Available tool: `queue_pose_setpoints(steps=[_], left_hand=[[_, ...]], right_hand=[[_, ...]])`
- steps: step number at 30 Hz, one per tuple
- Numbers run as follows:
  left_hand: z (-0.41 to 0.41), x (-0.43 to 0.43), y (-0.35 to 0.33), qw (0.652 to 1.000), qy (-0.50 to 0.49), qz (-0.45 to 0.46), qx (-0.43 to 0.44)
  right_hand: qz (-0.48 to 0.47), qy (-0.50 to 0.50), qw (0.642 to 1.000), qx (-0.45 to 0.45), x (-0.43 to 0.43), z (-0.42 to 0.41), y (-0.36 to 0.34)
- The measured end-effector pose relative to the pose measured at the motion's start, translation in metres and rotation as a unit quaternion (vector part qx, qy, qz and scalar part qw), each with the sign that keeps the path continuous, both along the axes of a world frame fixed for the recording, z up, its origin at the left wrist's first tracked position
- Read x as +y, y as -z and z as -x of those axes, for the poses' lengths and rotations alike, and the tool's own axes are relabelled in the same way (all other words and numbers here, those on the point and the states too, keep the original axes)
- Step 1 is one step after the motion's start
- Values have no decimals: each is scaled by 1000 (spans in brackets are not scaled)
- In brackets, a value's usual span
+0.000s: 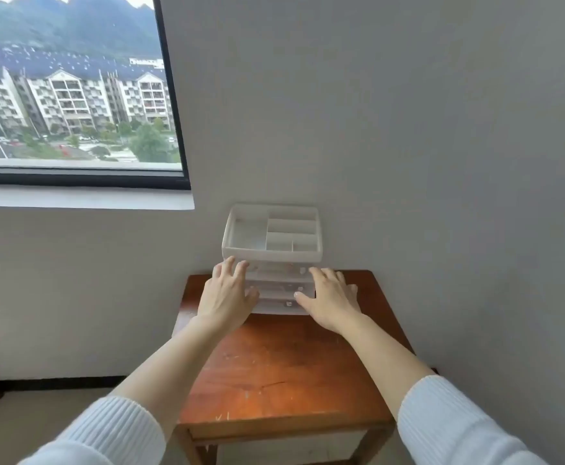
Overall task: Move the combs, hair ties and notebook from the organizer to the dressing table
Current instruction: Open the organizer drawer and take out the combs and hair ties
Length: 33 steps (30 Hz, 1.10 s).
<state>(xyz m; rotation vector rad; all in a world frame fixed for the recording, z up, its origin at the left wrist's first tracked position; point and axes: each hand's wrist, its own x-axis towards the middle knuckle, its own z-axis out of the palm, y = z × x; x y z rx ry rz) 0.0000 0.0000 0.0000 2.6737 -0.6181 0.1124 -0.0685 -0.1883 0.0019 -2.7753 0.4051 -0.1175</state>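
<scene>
A white plastic organizer (272, 251) stands at the back of the wooden dressing table (274, 364), against the wall. Its top tray has several compartments with nothing visible in them; below are stacked translucent drawers, all pushed in. My left hand (225, 297) is at the organizer's left front, fingers spread and touching the drawer fronts. My right hand (329, 297) is at the right front, fingers spread, thumb against the lower drawers. Neither hand holds anything. No combs, hair ties or notebook are visible.
A grey wall runs behind and to the right of the table. A window (73, 88) with a dark frame and a white sill (83, 198) is up left. Floor lies to the table's left.
</scene>
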Motion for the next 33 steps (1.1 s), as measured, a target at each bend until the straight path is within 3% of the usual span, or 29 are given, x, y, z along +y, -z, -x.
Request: queue_pose_setpoints(steps=[6,11,14,18,21,23,27,33], left_hand=[[-70,-1,24,993,75,-56,-69],[-104,-5,32,986,125,-17,-108],[-115,-12,34,982,114,51,-144],[-115,-19,39,981,78,95,-151],[-115,-20,42,980,67,114,-150],[-117,-20,42,979,61,122,-150],[-116,-22,40,982,41,134,-126],[-104,-21,35,990,26,141,-7]], right_hand=[[-138,23,989,52,7,-54,40],[-392,89,915,48,16,-87,57],[-518,150,841,46,18,-99,62],[-691,247,679,0,21,-109,65],[-764,279,580,-32,27,-113,69],[-791,289,538,-44,30,-114,67],[-804,300,512,-48,36,-108,60],[-783,301,544,-13,40,-78,59]])
